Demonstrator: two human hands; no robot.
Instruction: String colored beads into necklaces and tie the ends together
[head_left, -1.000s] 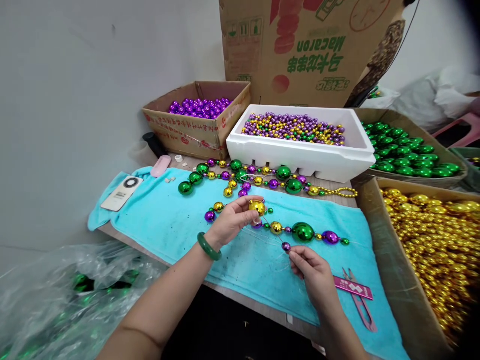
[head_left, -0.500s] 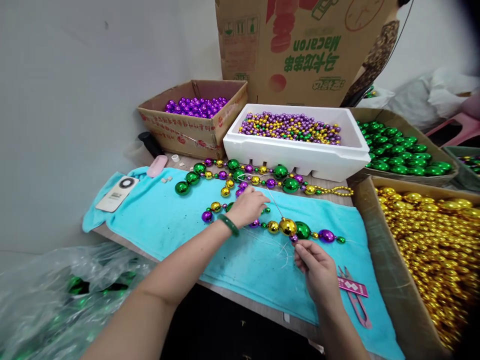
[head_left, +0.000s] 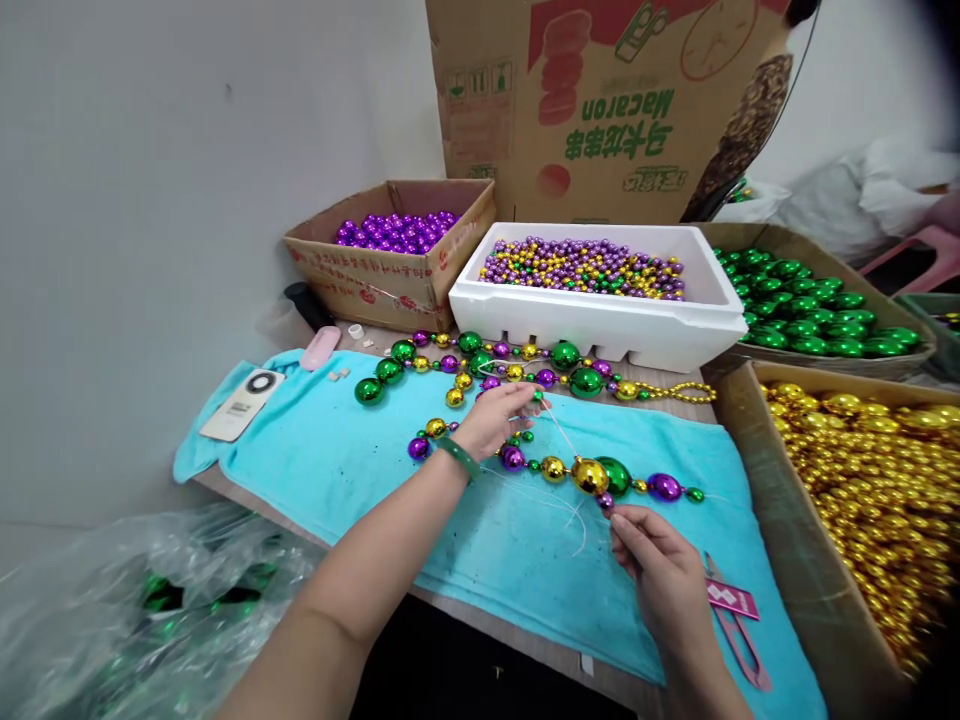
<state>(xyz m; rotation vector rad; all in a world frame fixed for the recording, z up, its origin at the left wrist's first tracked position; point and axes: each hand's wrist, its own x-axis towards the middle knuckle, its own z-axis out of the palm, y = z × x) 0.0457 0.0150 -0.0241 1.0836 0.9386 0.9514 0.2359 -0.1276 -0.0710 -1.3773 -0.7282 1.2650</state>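
My left hand (head_left: 495,418), a green bangle (head_left: 459,456) on its wrist, pinches a small green bead (head_left: 538,396). From there a pale string (head_left: 559,425) runs taut down to a large gold bead (head_left: 590,476). Just below the gold bead, my right hand (head_left: 654,555) has its thumb and fingertips closed at a small purple bead (head_left: 605,501). A large green bead (head_left: 615,477) is partly hidden behind the gold one. Under my hands a strand with purple beads (head_left: 664,487) and gold beads (head_left: 553,469) lies on the turquoise towel (head_left: 525,560).
Pink thread snips (head_left: 742,640) lie right of my right hand. Behind are beaded strands (head_left: 585,382), a white foam box (head_left: 592,320) and a carton of purple beads (head_left: 360,270). A carton of gold beads (head_left: 787,540) borders the right side. A phone-like white device (head_left: 241,405) lies left.
The small green bead now shows at my left fingertips, on the string. My right hand keeps its pinch by the purple bead. The whole view has shifted slightly.
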